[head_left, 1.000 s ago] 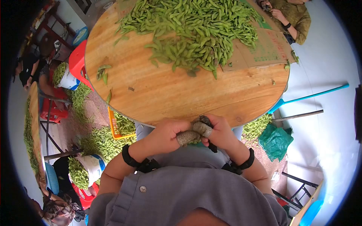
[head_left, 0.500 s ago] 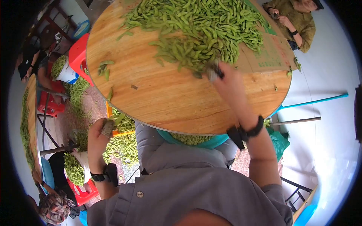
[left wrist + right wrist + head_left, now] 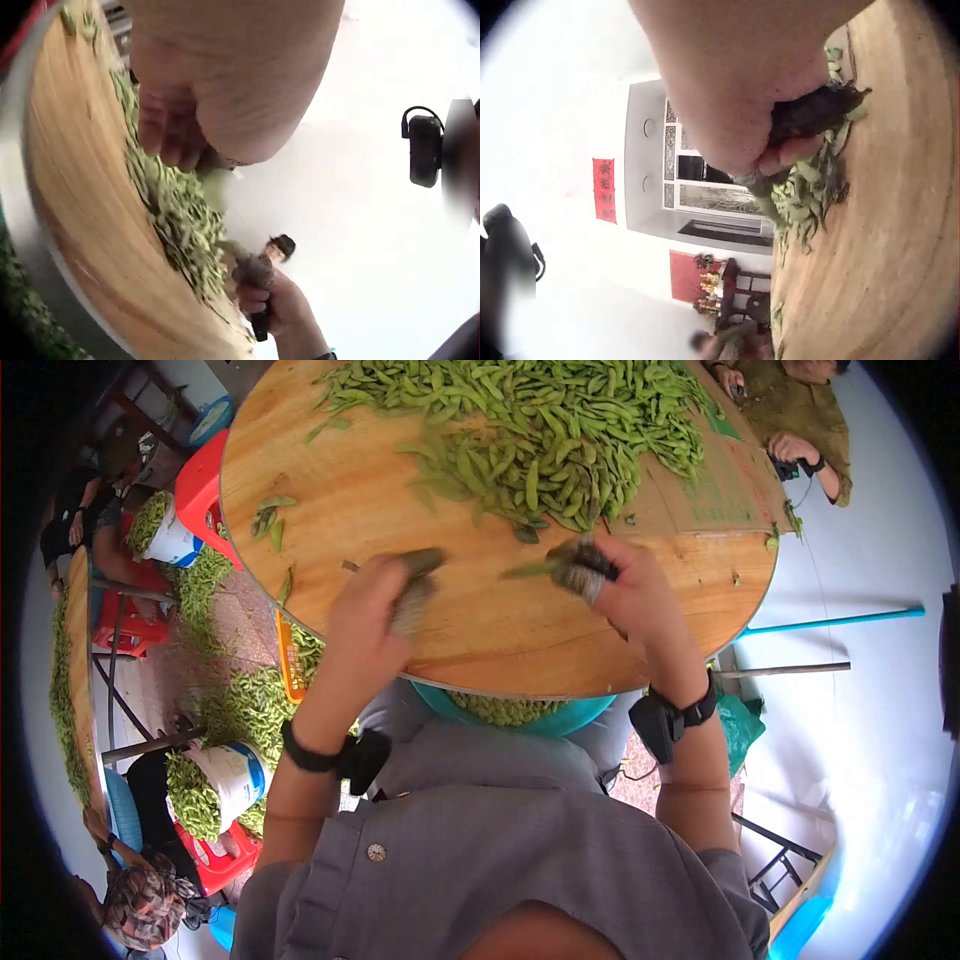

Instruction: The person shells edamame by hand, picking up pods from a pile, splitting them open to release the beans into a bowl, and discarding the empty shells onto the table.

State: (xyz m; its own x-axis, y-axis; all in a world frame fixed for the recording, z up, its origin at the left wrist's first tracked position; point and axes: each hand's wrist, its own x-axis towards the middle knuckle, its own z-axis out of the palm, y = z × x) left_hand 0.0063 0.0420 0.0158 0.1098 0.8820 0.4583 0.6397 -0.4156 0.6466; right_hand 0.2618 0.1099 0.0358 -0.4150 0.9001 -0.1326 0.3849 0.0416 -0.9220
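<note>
My left hand (image 3: 370, 610) is over the near part of the round wooden table (image 3: 480, 650), blurred, thumb and forefinger apart. In the left wrist view its fingers bend loosely, and a blurred pale-green patch shows past the thumb. A grey sleeve covers the thumb (image 3: 410, 605). My right hand (image 3: 635, 590), also with grey finger covers, pinches a green soybean pod (image 3: 527, 570) that points left. A dark, handle-like object (image 3: 814, 116) lies in the same palm; its kind is unclear. Beyond both hands is a heap of soybean pods (image 3: 550, 450).
A teal basin (image 3: 575, 717) with pods stands under the table edge, at my lap. Cardboard (image 3: 715, 490) lies at the table's right side. Left of me are a pod-filled bucket (image 3: 235, 780), an orange crate (image 3: 290, 660) and red stools. Another person (image 3: 800, 420) sits at the far right.
My left hand has moved from low at the left side up over the table. My right hand has drawn back slightly from the heap and now shows a pod.
</note>
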